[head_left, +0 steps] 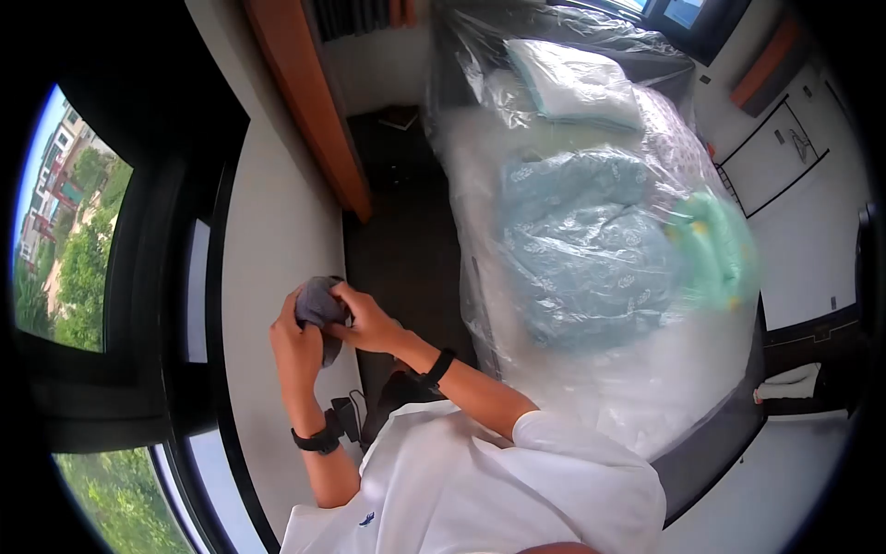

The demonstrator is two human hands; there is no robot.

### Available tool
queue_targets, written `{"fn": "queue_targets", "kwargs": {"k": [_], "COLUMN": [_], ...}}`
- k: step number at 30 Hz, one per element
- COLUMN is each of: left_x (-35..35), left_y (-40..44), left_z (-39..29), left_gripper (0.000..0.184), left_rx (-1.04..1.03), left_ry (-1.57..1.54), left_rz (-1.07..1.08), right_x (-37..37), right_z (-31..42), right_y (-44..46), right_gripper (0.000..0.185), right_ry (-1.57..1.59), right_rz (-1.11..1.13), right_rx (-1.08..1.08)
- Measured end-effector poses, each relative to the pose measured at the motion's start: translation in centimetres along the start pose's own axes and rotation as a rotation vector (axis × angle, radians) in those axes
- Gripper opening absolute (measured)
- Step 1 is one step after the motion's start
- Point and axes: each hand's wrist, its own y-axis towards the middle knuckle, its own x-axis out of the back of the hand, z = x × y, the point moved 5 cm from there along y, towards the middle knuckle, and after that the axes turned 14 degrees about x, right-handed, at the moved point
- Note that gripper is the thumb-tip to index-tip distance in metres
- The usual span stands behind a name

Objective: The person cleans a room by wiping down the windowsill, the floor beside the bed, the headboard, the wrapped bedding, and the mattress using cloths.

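A bunched grey cloth (319, 300) is held up in front of my body, close to the wall on the left. My left hand (293, 343) grips its left and lower side with fingers closed. From the right, my right hand (367, 325) pinches the same cloth between thumb and fingers. A loose end of the fabric hangs down between the two hands. Whether it is a sock or a rag, I cannot tell. Black bands circle both wrists.
On the right a bed stands under clear plastic sheeting (480, 268), with a blue-green quilt (591, 240), a white pillow (577, 83) and a green inflated-looking item (711, 249) beneath. Windows (88, 231) line the left wall. A dark narrow floor (406, 249) runs beside the bed.
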Motion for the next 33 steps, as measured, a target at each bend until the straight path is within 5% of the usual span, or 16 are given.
{"fn": "queue_targets", "kwargs": {"k": [4,7,9,12,21,23,24,26,29,32,33], "left_x": [-4.3,-7.3,-9.7,-11.1,-20.1,-21.5,-22.1,-24.5,-28.3,-30.9,-32.2], "left_y": [2.1,5.7,6.5,8.2,15.3,16.5,17.4,19.7,23.6,26.3,27.5], "left_z": [-6.9,-8.8,-9.9,-12.3,-12.7,-12.6,-12.4,-12.1,-10.5,-10.4,-10.1], "left_gripper": [0.045,0.040,0.040,0.045,0.033,0.022,0.022,0.008,0.005,0.005,0.005], "left_rx": [-0.235,-0.211,-0.245,-0.311,-0.450,0.251,0.272,0.878,1.021,1.049,1.079], "left_ry": [-0.162,-0.252,-0.739,-0.510,-0.351,-1.199,-1.177,-1.695,-1.635,-1.382,-1.295], "left_rz": [0.171,0.402,0.715,0.825,1.175,1.461,1.466,1.497,1.398,1.235,1.186], "right_x": [12.0,16.1,16.6,16.8,23.2,23.8,24.3,26.9,30.4,35.7,37.8], "right_z": [2.4,3.3,3.3,-2.3,0.0,0.5,0.0,-3.0,-3.0,-4.7,-6.0], "right_y": [1.0,1.6,1.9,-1.2,-4.3,-6.0,-7.7,-13.1,-10.7,-10.6,-10.3], "right_gripper": [0.070,0.073,0.071,0.060,0.034,0.070,0.080,0.077,0.079,0.059,0.052], "right_ry": [-0.310,-0.196,-0.094,-0.050,-0.429,-0.416,-0.446,-0.460,-0.008,-0.350,-0.440], "right_rz": [-0.290,-0.361,-0.417,-0.593,-0.848,-1.016,-1.110,-1.437,-1.620,-1.613,-1.443], "right_rx": [0.276,0.190,0.126,-0.148,-0.294,-0.577,-0.652,-0.597,-0.310,-0.513,-0.457]}}
